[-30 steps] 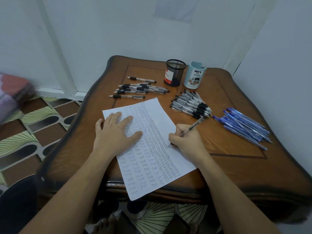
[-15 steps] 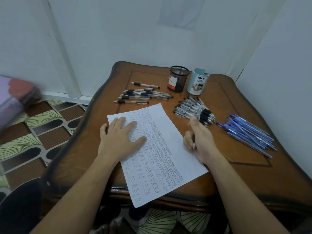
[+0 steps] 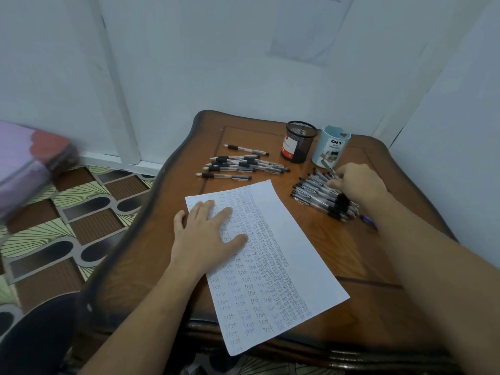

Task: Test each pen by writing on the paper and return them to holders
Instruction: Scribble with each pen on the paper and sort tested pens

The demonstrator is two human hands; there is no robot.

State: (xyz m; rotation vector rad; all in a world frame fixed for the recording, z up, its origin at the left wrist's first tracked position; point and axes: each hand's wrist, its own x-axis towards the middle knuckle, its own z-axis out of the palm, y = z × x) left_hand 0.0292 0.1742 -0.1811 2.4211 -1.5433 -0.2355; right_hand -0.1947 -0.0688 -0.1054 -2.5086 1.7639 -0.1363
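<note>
A left hand (image 3: pixel 208 234) lies flat, fingers spread, on one sheet of white paper (image 3: pixel 281 255) crowded with handwritten columns, on a glossy brown wooden table (image 3: pixel 151 239) with a scalloped edge. The right hand (image 3: pixel 357 182) sits on a heap of pens (image 3: pixel 316 196), clear-barrelled with black grips, fingers bent; whether they grip one cannot be told. Two holders stand behind: a black mesh cylinder (image 3: pixel 299 143) and a smooth pale-blue cup (image 3: pixel 331 147). A second scatter of pens (image 3: pixel 243 166) lies too tangled to count.

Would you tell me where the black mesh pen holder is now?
In the head view, the black mesh pen holder stands near the far edge of the table, right of centre, just left of the light blue holder.
</note>
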